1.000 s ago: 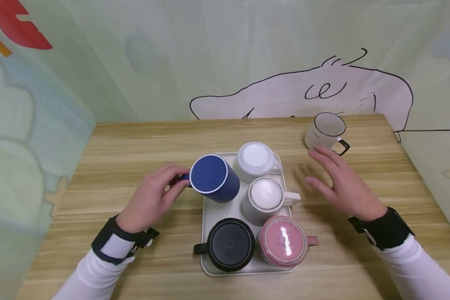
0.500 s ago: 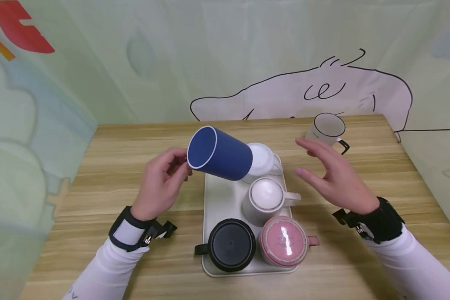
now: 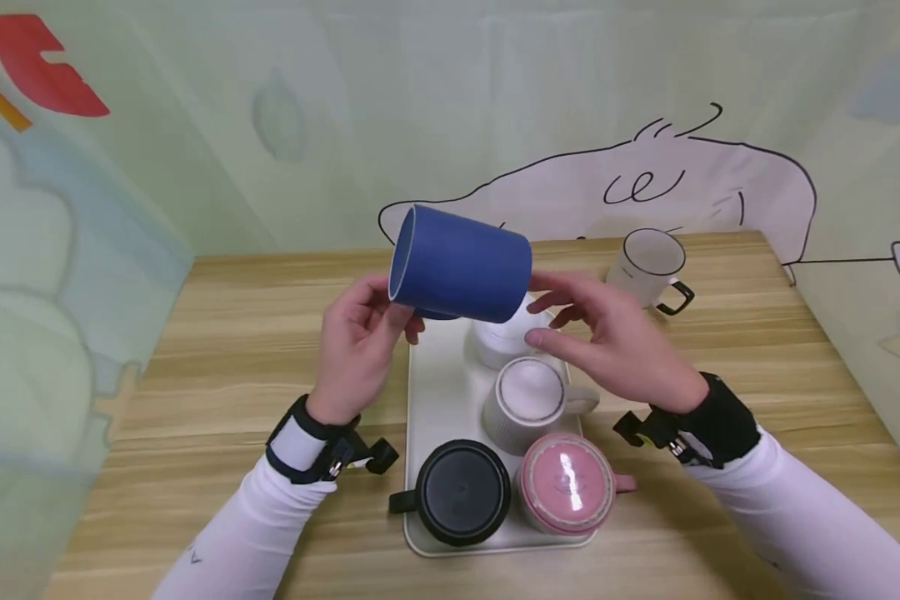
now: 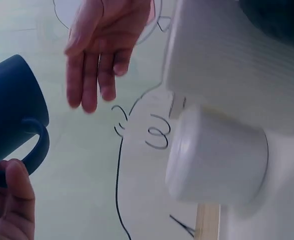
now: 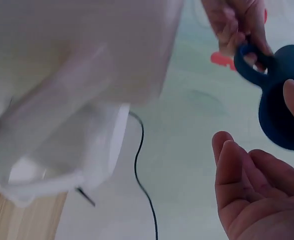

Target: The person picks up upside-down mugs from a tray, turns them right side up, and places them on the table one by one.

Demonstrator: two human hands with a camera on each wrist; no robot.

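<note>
My left hand [image 3: 360, 346] pinches the handle of a blue mug [image 3: 461, 265], which is raised over the tray [image 3: 442, 400] and lies tipped on its side, mouth to the left. In the left wrist view the mug's handle [image 4: 39, 150] is between my thumb and fingers. My right hand [image 3: 607, 337] is beside the mug's base with fingers loosely bent; the left wrist view shows a gap between them. Below, a white mug [image 3: 495, 333] is partly hidden. A ribbed white mug [image 3: 528, 400], a black mug [image 3: 462, 492] and a pink mug [image 3: 567, 483] stand upside down on the tray.
A white mug with a black rim [image 3: 648, 265] stands upright at the table's back right, behind my right hand. The wooden table [image 3: 270, 333] ends at a printed curtain [image 3: 307, 125].
My left hand has lifted the blue mug off the tray, up and to the right, tipping it from upside down onto its side. My right hand has come left, away from the black-rimmed mug.
</note>
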